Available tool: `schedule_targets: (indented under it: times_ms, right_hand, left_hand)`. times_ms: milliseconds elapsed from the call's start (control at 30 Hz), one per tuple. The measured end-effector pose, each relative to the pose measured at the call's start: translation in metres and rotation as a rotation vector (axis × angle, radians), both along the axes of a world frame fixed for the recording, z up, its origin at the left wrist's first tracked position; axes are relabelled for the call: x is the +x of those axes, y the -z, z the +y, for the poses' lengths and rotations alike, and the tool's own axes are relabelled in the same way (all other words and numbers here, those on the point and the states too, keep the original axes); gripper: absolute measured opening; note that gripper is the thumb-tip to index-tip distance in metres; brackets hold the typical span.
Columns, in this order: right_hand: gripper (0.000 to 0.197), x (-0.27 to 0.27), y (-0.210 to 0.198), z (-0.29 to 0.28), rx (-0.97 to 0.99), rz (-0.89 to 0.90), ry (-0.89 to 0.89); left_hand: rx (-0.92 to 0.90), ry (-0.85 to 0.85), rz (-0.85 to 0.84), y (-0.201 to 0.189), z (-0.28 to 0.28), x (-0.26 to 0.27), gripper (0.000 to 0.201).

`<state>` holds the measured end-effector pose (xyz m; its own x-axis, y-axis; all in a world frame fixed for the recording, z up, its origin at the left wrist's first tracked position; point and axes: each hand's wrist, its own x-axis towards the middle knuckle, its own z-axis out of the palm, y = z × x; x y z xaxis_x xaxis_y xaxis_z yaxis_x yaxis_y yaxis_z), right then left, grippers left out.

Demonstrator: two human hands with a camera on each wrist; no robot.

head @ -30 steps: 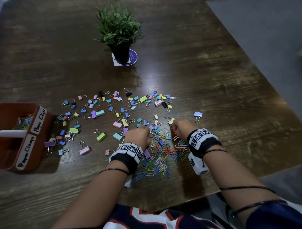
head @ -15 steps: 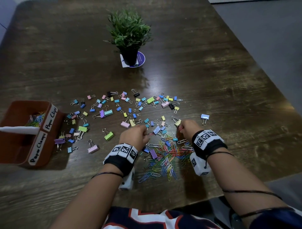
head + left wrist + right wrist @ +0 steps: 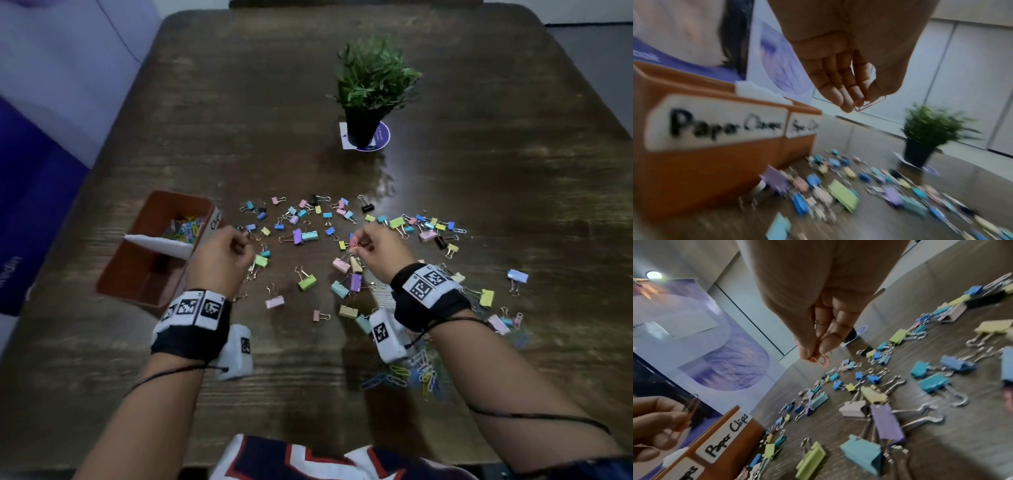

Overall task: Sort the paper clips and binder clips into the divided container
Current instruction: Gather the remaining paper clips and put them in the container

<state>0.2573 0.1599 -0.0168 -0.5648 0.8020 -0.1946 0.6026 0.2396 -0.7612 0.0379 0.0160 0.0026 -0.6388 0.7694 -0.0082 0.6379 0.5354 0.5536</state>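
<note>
While our left hand (image 3: 224,255) and right hand (image 3: 375,248) each pinch paper clips (image 3: 821,360) in their grip, only some lie in the container (image 3: 137,270) at nine o'clock; binder clips (image 3: 306,281) cover the worktop (image 3: 479,171), unsorted.

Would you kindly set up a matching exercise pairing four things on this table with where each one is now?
Things:
1. pink paper clip
2. potted plant
3. divided container
4. loose paper clip pile

Places:
A. at the table's left, by the left hand
B. pinched in the right hand
C. under the right wrist
D. beyond the binder clips

Pairs: 1-B, 2-D, 3-A, 4-C
</note>
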Motion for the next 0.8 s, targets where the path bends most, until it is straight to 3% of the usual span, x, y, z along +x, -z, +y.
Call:
schedule_targets:
  times_ms: [133, 267, 400, 600, 800]
  right_hand:
    - [0.02, -0.029, 0.007, -0.011, -0.015, 0.032, -0.002]
    - [0.015, -0.048, 0.009, -0.023, -0.062, 0.066, 0.001]
    - [0.019, -0.056, 0.015, -0.028, -0.074, 0.094, 0.025]
    - [0.014, -0.077, 0.017, -0.033, -0.15, 0.154, 0.095]
    - [0.018, -0.143, 0.003, -0.055, -0.134, 0.236, -0.011]
  left_hand:
    - [-0.002, -0.183, 0.129, -0.02, -0.01, -0.066, 0.006]
    - [-0.14, -0.191, 0.09, -0.02, 0.004, -0.106, 0.013]
    - [-0.176, -0.171, 0.043, -0.021, 0.002, -0.118, 0.032]
    - [-0.159, -0.202, 0.203, 0.003, -0.055, -0.129, 0.042]
    - [-0.078, -0.203, 0.203, 0.042, -0.081, -0.136, 0.06]
